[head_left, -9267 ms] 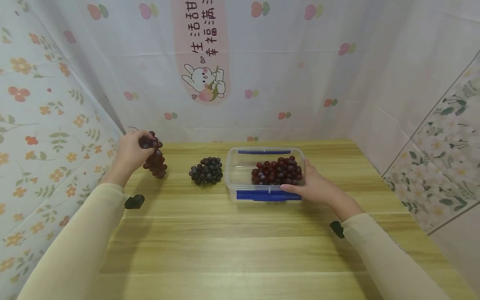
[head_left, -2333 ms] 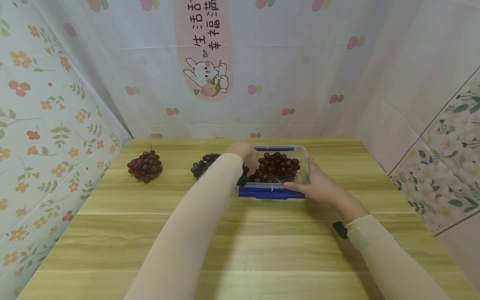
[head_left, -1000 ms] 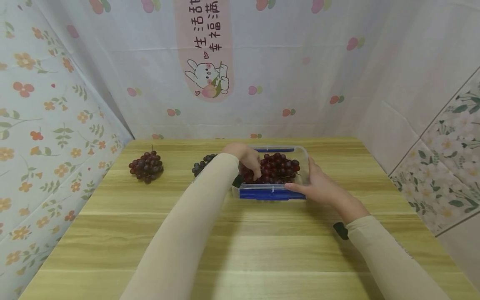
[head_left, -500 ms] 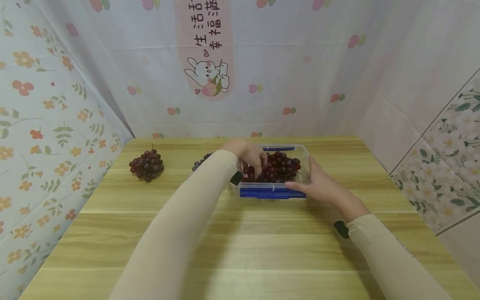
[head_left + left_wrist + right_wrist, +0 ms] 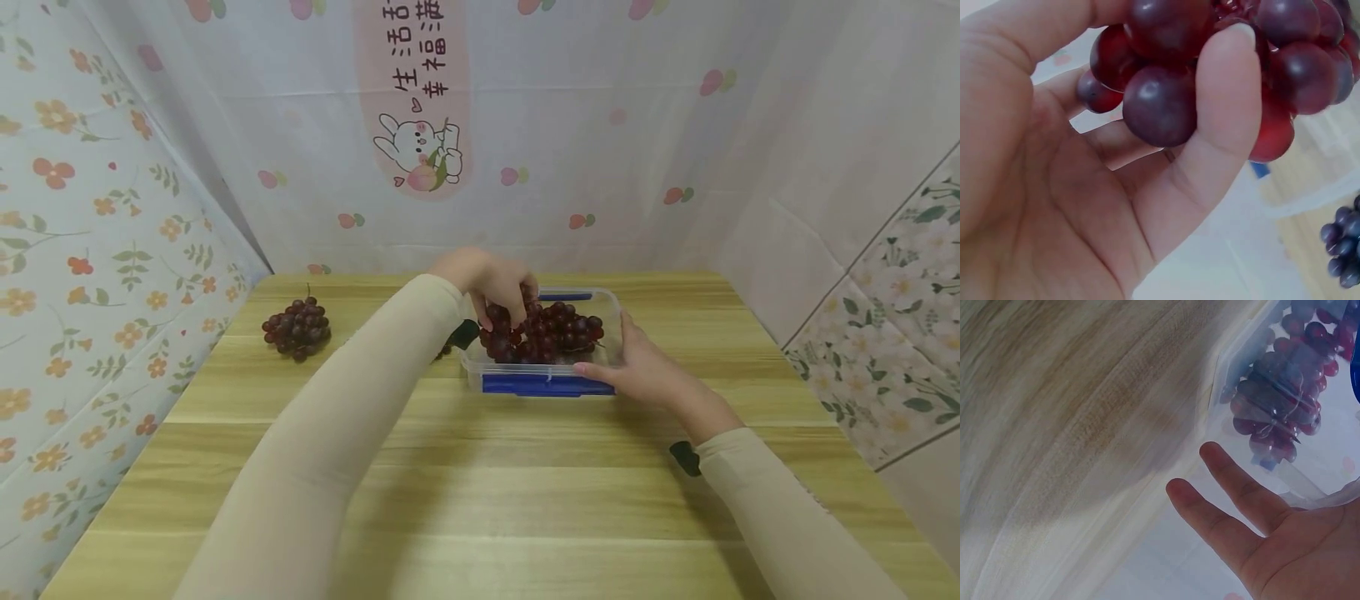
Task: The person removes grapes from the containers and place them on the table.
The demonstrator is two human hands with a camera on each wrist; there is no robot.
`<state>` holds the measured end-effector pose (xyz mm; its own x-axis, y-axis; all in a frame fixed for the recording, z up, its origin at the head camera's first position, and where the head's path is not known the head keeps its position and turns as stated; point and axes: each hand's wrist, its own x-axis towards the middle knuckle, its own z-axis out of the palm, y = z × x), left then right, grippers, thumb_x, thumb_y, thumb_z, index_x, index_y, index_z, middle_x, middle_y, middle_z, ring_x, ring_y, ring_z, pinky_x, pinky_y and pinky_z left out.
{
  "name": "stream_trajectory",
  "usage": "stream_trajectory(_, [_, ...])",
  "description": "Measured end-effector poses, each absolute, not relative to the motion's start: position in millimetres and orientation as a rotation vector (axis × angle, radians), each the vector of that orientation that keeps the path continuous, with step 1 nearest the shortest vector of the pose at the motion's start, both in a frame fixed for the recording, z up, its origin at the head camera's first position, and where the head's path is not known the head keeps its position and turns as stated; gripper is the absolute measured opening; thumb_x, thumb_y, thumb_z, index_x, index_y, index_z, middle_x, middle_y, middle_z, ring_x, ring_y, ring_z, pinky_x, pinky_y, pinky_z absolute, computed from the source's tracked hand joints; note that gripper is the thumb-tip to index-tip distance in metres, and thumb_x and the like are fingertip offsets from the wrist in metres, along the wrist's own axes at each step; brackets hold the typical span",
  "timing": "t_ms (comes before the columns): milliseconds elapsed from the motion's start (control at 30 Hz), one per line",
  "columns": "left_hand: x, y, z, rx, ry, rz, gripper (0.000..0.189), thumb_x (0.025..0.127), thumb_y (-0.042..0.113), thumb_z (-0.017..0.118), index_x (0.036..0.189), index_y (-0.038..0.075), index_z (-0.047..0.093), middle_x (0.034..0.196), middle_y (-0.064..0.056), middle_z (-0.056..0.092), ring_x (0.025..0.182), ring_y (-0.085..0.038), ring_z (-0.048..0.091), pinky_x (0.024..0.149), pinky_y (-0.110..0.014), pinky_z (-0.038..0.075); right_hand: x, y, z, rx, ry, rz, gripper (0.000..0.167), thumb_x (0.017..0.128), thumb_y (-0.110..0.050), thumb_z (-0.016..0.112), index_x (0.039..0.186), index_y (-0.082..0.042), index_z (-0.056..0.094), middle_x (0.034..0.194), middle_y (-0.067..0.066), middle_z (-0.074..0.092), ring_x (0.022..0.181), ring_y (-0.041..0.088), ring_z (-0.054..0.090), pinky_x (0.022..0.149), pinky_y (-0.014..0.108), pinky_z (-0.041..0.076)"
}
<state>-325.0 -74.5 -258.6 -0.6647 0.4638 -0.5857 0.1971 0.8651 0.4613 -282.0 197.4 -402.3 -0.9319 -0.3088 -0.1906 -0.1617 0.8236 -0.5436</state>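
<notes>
In the head view my left hand [image 5: 495, 283] is over the left half of a clear plastic food container [image 5: 474, 379] with blue clips. Its fingers and thumb pinch a bunch of red grapes [image 5: 501, 340], seen close in the left wrist view as large glossy grapes [image 5: 1160, 106]. Another red bunch [image 5: 576, 327] lies in the container's right half. My right hand [image 5: 648, 371] holds the container's right front corner, thumb on the front rim. Two of its fingers [image 5: 1210, 519] stretch out straight beside the wall in the right wrist view.
A dark red bunch of grapes [image 5: 297, 329] lies at the left on the wooden table [image 5: 480, 500]. My left forearm mostly hides a blackish bunch [image 5: 444, 351] left of the container; the left wrist view shows part of it. Patterned cloth [image 5: 600, 150] closes off the back.
Earlier my left hand gripped a red bunch at the table's left; that bunch now rests there. The left hand reached into the container and has just risen with grapes. The right hand stayed put.
</notes>
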Motion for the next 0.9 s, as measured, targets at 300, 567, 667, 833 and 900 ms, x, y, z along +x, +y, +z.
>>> stream_trajectory(300, [-325.3,-86.7,-228.3,0.488,2.321,0.468,0.049,0.101,0.012,0.066,0.147,0.013,0.050,0.138,-0.010,0.054,0.116,-0.025,0.067,0.088,-0.040,0.067,-280.6,197.8,-402.0,-0.359,2.733,-0.804,0.143,0.087,-0.082,0.065,0.166,-0.003,-0.024,0.174,0.036,-0.003,0.158,0.061,0.014,0.125,0.075,0.021])
stream_trajectory(567, [-318.0,-102.4,-202.6,0.497,2.380,0.458,0.039,0.100,0.012,0.066,0.138,0.010,0.057,0.132,-0.010,0.060,0.114,-0.026,0.070,0.085,-0.038,0.067,-280.6,197.1,-402.3,-0.343,2.736,-0.768,0.142,0.088,-0.082,0.064,0.165,-0.003,-0.025,0.174,0.036,-0.003,0.158,0.062,0.014,0.125,0.075,0.021])
stream_trajectory(667, [-314.1,-108.4,-190.1,0.494,2.410,0.444,0.037,0.099,0.013,0.066,0.136,0.011,0.058,0.132,-0.010,0.059,0.114,-0.026,0.071,0.083,-0.035,0.067,-280.2,197.1,-401.8,-0.348,2.730,-0.764,0.142,0.088,-0.082,0.064,0.165,-0.002,-0.025,0.174,0.037,-0.004,0.157,0.063,0.015,0.125,0.075,0.022])
stream_trajectory(833, [-306.4,-120.2,-166.9,0.472,2.443,0.412,0.040,0.099,0.014,0.065,0.138,0.010,0.056,0.135,-0.011,0.057,0.116,-0.026,0.071,0.084,-0.033,0.067,-278.9,196.5,-399.9,-0.355,2.723,-0.764,0.144,0.087,-0.083,0.065,0.165,-0.001,-0.026,0.173,0.038,-0.003,0.156,0.064,0.016,0.123,0.077,0.022])
stream_trajectory(900, [-302.6,-125.8,-158.9,0.456,2.459,0.388,0.042,0.100,0.015,0.065,0.140,0.010,0.055,0.137,-0.011,0.056,0.117,-0.025,0.070,0.084,-0.032,0.067,-278.7,195.7,-399.3,-0.352,2.719,-0.768,0.144,0.087,-0.083,0.065,0.164,-0.002,-0.026,0.173,0.038,-0.003,0.156,0.064,0.015,0.124,0.076,0.022])
